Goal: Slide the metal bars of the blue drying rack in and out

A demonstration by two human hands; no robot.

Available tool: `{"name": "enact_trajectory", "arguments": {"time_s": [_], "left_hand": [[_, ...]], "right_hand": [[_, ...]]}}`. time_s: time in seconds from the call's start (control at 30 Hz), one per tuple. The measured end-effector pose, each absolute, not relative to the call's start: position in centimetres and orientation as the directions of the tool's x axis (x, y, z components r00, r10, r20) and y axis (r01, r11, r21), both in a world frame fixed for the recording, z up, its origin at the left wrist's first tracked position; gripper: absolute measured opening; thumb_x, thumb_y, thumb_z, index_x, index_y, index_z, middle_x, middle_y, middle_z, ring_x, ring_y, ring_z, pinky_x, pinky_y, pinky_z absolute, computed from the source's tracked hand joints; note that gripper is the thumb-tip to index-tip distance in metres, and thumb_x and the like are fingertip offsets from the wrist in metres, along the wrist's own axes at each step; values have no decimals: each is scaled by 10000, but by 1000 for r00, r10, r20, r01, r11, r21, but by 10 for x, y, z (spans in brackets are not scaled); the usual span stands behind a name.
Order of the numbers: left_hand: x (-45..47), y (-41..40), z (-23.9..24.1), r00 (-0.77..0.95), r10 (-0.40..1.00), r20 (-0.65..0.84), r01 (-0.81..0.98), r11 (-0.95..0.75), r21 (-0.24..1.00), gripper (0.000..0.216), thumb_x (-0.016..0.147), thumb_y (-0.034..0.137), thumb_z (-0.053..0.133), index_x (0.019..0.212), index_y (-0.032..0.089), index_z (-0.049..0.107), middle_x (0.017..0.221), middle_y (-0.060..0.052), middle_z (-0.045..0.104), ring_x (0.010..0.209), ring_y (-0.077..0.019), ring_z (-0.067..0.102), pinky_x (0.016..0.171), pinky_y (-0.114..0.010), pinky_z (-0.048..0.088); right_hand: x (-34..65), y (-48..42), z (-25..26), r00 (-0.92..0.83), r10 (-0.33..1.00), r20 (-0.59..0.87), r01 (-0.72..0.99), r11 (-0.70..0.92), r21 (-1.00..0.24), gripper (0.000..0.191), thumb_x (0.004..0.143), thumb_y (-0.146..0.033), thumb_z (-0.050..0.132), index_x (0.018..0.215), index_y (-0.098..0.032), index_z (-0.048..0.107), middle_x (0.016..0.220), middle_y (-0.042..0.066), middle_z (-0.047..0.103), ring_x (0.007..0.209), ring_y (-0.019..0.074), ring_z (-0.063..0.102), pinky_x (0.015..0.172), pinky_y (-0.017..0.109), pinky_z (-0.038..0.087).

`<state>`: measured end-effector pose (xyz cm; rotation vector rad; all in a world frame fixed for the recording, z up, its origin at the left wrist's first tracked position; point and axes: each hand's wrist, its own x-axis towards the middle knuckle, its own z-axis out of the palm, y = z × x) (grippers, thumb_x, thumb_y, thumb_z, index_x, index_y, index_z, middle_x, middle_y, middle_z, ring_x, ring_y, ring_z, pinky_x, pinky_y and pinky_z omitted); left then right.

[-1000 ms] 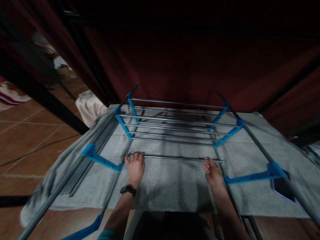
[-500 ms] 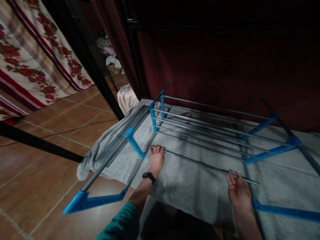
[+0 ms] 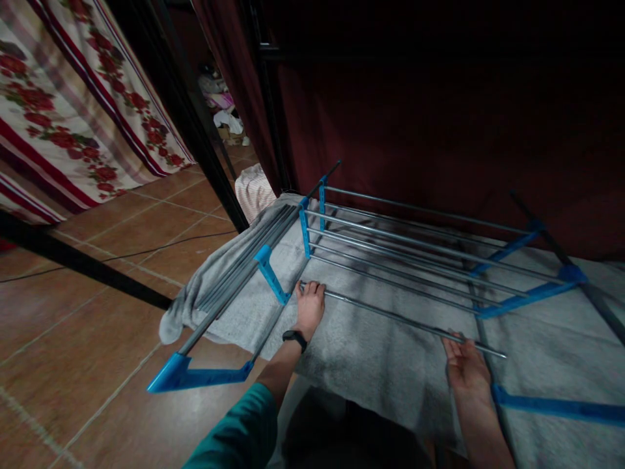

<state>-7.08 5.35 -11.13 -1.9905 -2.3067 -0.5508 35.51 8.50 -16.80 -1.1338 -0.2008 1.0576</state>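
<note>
A thin grey metal rod point(image 3: 385, 314) runs between my hands, low over the grey blanket. Near its left end my left hand point(image 3: 310, 306) is closed on it, beside a blue plastic bracket point(image 3: 273, 277). My right hand point(image 3: 466, 365), palm turned up, has its fingers curled round the rod towards the right end, whose tip sticks out past the hand. Behind the rod stands a partly built rack of metal bars point(image 3: 410, 236), joined at the sides by blue brackets point(image 3: 532, 301).
Several loose grey rods point(image 3: 244, 260) lie on the blanket point(image 3: 351, 365) at left. Another blue bracket point(image 3: 195, 378) juts over the tiled floor point(image 3: 112, 312). Black bed-frame bars point(image 3: 88, 260) cross the left side. A dark red curtain point(image 3: 390, 130) hangs behind the rack.
The view has shifted slightly, and the blue bracket at lower left appears a little higher and further right. Both hands keep their hold on the rod, which has barely moved.
</note>
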Motion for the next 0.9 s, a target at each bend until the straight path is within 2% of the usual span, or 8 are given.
{"name": "enact_trajectory", "arguments": {"time_s": [0.17,0.47,0.6,0.77,0.9], "left_hand": [[-71,53,-112,-169,949,267,968,110,225,398,1030,132,462,1289,233,746,1278,-141,744,1268,-314,655,1302,-646,277],[-73,56,-114,-146,946,290,973,83,217,398,1027,117,444,1267,201,750,1278,-155,750,1246,-318,672,1307,-648,256],[-73,56,-115,-124,943,308,976,61,207,378,1018,116,466,1255,185,752,1248,-156,757,1232,-315,679,1308,-610,286],[-74,56,-116,-99,943,318,981,38,191,371,1021,124,477,1253,196,756,1247,-147,763,1235,-309,678,1290,-566,337],[-75,57,-118,-84,946,314,983,27,182,372,1036,126,466,1255,198,758,1249,-141,770,1239,-306,680,1283,-559,348]], "right_hand": [[354,84,-165,525,772,-357,-594,32,-804,257,775,-276,895,791,-227,643,859,-32,750,835,140,746,1078,441,616],[350,84,-161,536,754,-380,-598,21,-802,244,857,-275,822,719,-248,622,736,-34,669,738,156,707,1112,473,598],[348,85,-162,546,764,-343,-578,47,-815,227,828,-288,850,745,-248,643,805,-14,719,809,178,741,1106,492,606],[347,82,-164,527,782,-333,-590,55,-805,216,820,-232,843,766,-237,634,882,-5,770,913,153,769,1095,416,610],[346,79,-163,509,804,-308,-584,60,-809,171,828,-212,829,807,-228,660,920,-3,789,960,150,777,1115,421,599]]}}
